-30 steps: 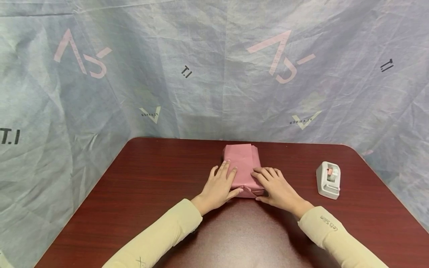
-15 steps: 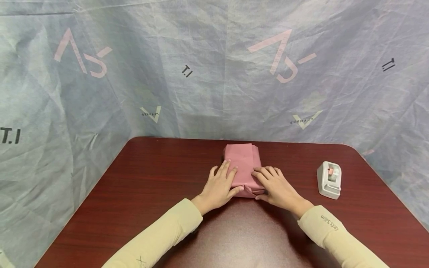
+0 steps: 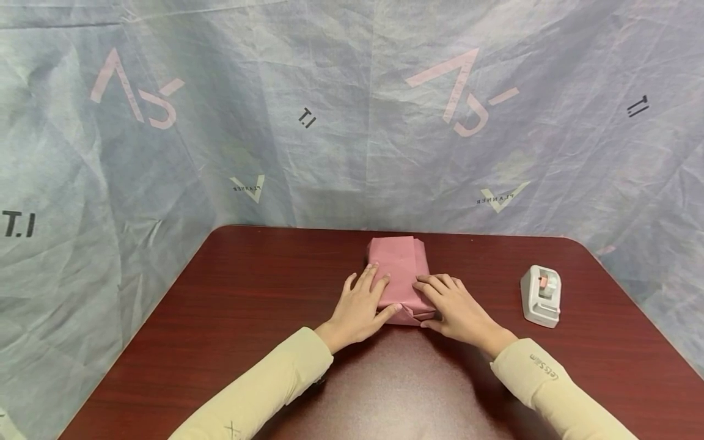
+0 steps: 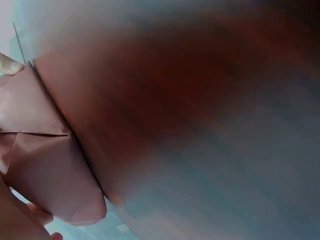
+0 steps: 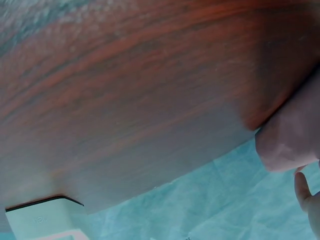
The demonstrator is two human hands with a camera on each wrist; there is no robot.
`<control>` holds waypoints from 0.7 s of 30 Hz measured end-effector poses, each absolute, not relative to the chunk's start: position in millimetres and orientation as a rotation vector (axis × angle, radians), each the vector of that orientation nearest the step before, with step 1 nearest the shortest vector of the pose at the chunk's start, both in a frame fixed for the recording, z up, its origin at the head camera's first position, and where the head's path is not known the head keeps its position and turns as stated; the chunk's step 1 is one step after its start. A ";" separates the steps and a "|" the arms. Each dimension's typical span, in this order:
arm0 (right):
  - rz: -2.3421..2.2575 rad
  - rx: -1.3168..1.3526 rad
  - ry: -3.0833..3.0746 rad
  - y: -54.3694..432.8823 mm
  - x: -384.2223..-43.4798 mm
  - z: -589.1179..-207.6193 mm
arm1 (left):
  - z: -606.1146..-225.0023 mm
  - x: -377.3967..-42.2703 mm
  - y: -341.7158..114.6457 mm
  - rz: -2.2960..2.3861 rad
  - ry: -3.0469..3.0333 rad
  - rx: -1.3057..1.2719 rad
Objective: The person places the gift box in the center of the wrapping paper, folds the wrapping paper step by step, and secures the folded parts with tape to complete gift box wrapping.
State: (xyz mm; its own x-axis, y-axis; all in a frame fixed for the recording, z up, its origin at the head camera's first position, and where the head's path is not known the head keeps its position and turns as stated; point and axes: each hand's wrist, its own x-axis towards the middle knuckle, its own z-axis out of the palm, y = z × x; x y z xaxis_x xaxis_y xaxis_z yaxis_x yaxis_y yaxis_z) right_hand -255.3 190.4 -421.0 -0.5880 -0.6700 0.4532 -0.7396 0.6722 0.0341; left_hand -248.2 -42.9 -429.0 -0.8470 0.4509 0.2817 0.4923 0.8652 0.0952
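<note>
A box-shaped package wrapped in pink paper [image 3: 397,260] lies on the table at the middle of the head view. My left hand [image 3: 354,310] rests on its left side, fingers extended over the top and thumb against the front top edge. On the other side, my right hand [image 3: 455,310] lays its fingers over the right top edge, with the thumb low by the front corner. Folded paper flaps show on the package's near end [image 4: 45,160] in the left wrist view. The right wrist view catches only one corner of the package [image 5: 287,137].
A white tape dispenser [image 3: 541,296] stands on the right side of the dark red wooden table [image 3: 264,275]. Behind the table hangs a grey-blue printed cloth [image 3: 330,153], which also runs along both sides.
</note>
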 end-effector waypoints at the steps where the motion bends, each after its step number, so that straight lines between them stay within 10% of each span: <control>1: 0.225 1.101 -2.453 191.0 -255.3 -420.8 | -428.8 -248.1 -42.9 -0.235 -2.789 -0.718; 21: 0.240 1.041 -2.455 187.3 -253.6 -418.0 | -426.2 -248.3 -44.5 -0.217 -2.760 -0.793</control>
